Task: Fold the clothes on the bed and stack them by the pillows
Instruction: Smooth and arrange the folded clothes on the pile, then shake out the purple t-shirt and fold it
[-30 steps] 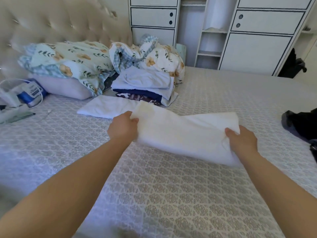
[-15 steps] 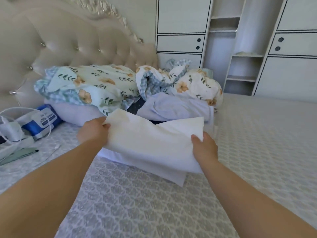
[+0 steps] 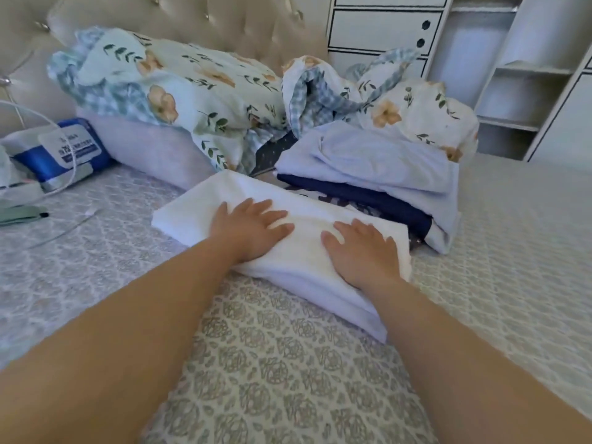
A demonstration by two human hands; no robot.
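Patterned grey bedding covers the bed [image 3: 288, 373], backed by a tufted headboard [image 3: 224, 24] and white wardrobe drawers [image 3: 384, 30]. From the head view, a folded white garment [image 3: 198, 206] is seen lying flat on the bed, just beside a stack of folded clothes [image 3: 378, 174] in front of the floral pillows [image 3: 192, 88]. It is pressed down by the left hand [image 3: 253, 229] and the right hand [image 3: 362, 251], both laid flat with fingers straight and spread. A blue wipes pack [image 3: 67, 152] is seen at far left.
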